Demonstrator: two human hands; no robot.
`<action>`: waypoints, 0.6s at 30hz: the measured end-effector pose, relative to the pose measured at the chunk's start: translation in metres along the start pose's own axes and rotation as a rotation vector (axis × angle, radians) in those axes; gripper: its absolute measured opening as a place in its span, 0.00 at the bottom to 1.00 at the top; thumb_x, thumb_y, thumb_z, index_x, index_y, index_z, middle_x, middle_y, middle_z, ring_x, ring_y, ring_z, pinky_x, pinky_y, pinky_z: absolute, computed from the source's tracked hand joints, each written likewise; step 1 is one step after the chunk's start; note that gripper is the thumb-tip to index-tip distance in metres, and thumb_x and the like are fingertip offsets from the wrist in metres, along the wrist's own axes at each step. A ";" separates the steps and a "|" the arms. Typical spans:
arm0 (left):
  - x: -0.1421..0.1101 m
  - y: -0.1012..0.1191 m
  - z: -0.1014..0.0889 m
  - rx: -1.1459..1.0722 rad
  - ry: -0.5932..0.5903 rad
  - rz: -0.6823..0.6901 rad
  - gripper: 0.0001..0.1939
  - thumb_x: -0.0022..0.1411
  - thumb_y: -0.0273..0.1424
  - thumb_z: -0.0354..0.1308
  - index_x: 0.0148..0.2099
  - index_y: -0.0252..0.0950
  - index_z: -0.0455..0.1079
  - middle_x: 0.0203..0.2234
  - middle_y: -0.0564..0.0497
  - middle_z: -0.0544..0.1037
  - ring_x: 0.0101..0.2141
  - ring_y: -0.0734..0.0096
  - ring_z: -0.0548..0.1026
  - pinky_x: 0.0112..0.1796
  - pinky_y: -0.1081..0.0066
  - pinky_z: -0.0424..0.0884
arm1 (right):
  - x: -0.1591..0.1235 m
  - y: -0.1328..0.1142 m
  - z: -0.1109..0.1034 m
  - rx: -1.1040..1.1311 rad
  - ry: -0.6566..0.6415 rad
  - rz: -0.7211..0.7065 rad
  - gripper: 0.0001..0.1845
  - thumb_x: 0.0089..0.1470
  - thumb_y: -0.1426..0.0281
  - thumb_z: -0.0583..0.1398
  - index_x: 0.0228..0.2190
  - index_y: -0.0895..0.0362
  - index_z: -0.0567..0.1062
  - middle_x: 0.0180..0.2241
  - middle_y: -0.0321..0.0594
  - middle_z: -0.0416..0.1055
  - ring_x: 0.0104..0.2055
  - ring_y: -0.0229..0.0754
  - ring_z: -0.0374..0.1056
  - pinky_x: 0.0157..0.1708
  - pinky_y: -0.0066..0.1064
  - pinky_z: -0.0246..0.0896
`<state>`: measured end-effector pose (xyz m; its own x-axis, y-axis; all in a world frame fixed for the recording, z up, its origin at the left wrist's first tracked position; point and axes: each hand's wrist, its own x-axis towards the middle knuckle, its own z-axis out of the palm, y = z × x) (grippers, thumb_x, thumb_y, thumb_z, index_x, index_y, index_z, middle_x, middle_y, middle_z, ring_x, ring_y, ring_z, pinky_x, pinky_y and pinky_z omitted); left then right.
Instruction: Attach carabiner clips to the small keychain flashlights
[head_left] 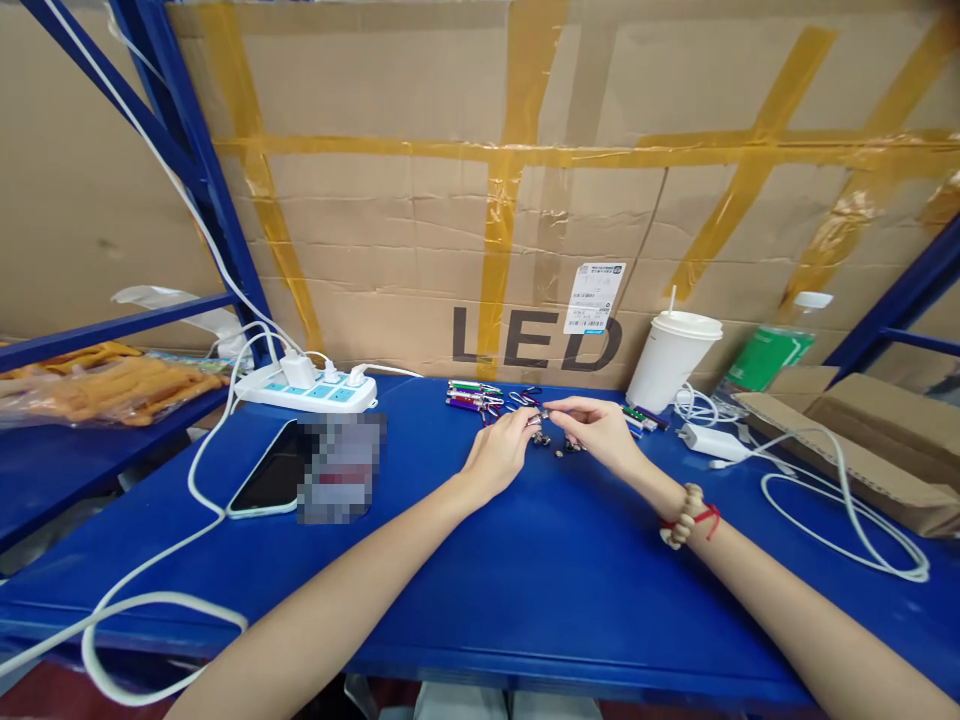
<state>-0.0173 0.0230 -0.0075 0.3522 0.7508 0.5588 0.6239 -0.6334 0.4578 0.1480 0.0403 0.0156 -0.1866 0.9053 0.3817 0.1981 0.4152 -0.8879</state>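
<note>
One small part (541, 417), I saw, was pinched by the left hand (501, 452) and right hand (602, 434) over the worktop (465, 600); bright tubes (471, 399) lay beyond, to the left.

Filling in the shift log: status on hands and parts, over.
Left hand holds small shiny part. Right hand at it too, grip unclear. Coloured tubes just beyond; cup farther right, seemingly not blocking.

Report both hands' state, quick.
Left hand: closed, holding a small metallic part.
Right hand: at that part; whether closed on it cannot be told.
</note>
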 end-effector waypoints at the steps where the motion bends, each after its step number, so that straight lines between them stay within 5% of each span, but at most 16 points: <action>1: 0.000 0.001 -0.001 -0.003 -0.004 0.008 0.12 0.65 0.32 0.40 0.47 0.36 0.58 0.42 0.53 0.69 0.43 0.74 0.68 0.40 0.74 0.63 | 0.000 0.001 0.000 0.001 -0.005 -0.016 0.21 0.40 0.63 0.64 0.34 0.66 0.75 0.18 0.39 0.64 0.15 0.28 0.53 0.14 0.22 0.48; 6: -0.002 0.001 -0.002 -0.021 -0.010 0.042 0.12 0.65 0.32 0.40 0.47 0.35 0.59 0.42 0.52 0.69 0.44 0.73 0.67 0.41 0.74 0.63 | -0.002 0.004 -0.004 0.058 -0.062 -0.080 0.14 0.39 0.68 0.64 0.31 0.63 0.76 0.28 0.41 0.68 0.16 0.26 0.54 0.13 0.21 0.48; 18: -0.009 -0.003 -0.001 0.030 -0.008 0.209 0.13 0.65 0.31 0.40 0.44 0.32 0.63 0.42 0.50 0.70 0.43 0.74 0.68 0.42 0.76 0.64 | -0.007 0.000 -0.001 0.178 -0.199 -0.143 0.03 0.35 0.76 0.64 0.18 0.61 0.75 0.25 0.40 0.66 0.19 0.29 0.59 0.14 0.20 0.55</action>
<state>-0.0234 0.0174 -0.0131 0.4818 0.6048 0.6340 0.5569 -0.7700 0.3113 0.1503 0.0335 0.0133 -0.3887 0.7959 0.4641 -0.0127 0.4991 -0.8665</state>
